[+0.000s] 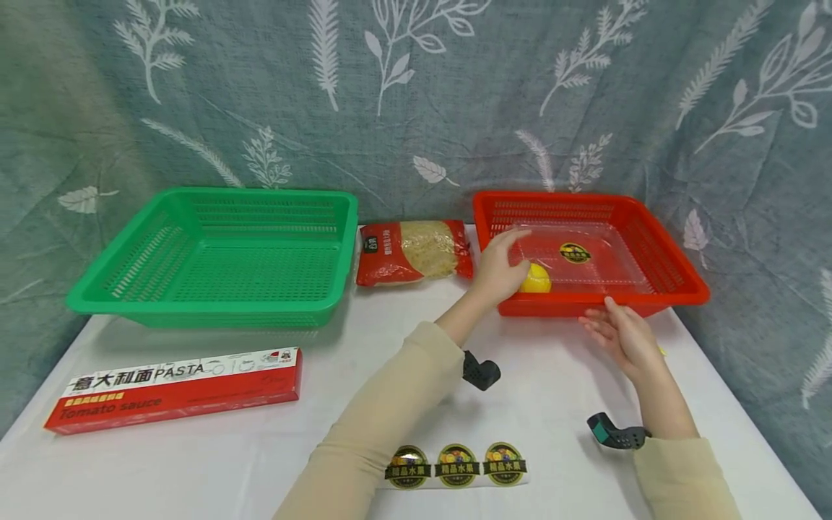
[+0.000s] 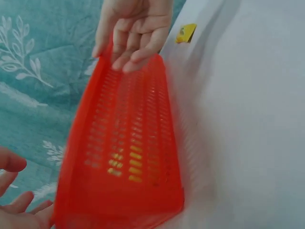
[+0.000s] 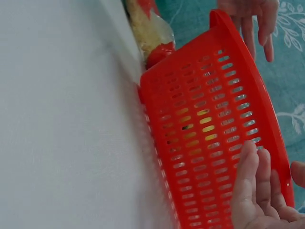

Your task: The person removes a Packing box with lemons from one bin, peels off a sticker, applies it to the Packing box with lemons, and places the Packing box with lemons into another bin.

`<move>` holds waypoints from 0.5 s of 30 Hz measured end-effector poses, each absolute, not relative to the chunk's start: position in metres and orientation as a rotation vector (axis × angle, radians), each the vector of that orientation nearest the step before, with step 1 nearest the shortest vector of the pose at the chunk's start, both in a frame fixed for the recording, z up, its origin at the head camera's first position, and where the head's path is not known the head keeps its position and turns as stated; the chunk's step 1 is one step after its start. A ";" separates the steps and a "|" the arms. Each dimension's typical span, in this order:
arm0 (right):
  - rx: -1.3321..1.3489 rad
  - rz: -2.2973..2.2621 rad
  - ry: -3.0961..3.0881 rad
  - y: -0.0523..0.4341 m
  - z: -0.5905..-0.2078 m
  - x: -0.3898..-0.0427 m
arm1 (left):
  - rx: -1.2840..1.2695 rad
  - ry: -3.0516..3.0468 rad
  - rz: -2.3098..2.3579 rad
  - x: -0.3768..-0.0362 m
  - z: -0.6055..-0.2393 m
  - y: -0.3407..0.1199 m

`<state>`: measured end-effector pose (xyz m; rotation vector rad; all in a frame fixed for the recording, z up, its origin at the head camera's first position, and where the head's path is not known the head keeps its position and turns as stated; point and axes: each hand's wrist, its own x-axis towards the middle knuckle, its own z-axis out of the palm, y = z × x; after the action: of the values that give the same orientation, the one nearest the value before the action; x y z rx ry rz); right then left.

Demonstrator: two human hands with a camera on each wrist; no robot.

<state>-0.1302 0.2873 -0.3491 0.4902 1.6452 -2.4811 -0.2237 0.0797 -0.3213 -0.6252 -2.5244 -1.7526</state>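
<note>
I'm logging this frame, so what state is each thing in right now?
red basket: upright, holds the box
clear box: lid shut, labelled
yellow fruit: inside the box
green basket: upright, empty
noodle bag: lying flat
pasta box: closed, flat
left hand: open
right hand: open

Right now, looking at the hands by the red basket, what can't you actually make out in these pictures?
- Yellow ball: in the head view the left hand covers part of it; in the wrist views only yellow patches show through the slots.
- Left hand's contact with the ball: hidden, so no telling whether it grips.
- Label in the red basket: print too small.
- Yellow scrap: too small and blurred in the left wrist view.
- Right hand: cut off by the right wrist view's edge.
</note>
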 end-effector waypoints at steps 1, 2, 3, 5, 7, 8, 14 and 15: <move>0.456 -2.436 1.704 0.287 -0.349 -0.130 | -0.633 -2.531 -1.760 -0.223 -0.320 0.075; 0.425 -2.388 1.759 0.287 -0.350 -0.129 | -0.646 -2.539 -1.773 -0.222 -0.319 0.071; 0.392 -2.335 1.817 0.286 -0.350 -0.129 | -0.665 -2.548 -1.783 -0.220 -0.318 0.066; 0.335 -2.230 1.924 0.285 -0.350 -0.128 | -0.691 -2.577 -1.803 -0.217 -0.317 0.056; 0.293 -2.140 2.020 0.283 -0.350 -0.127 | -0.736 -2.595 -1.818 -0.212 -0.316 0.046; 0.277 -2.105 2.061 0.282 -0.350 -0.125 | -0.762 -2.602 -1.828 -0.209 -0.316 0.041; 0.188 -1.937 2.296 0.275 -0.344 -0.117 | -0.925 -2.586 -1.873 -0.195 -0.316 0.013; 0.171 -1.909 2.339 0.273 -0.342 -0.116 | -0.948 -2.588 -1.854 -0.193 -0.316 0.009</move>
<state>-0.1164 0.2730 -0.3425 0.1714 2.3385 -1.9088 -0.1934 0.0088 -0.3161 -0.9476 -2.5878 -1.8541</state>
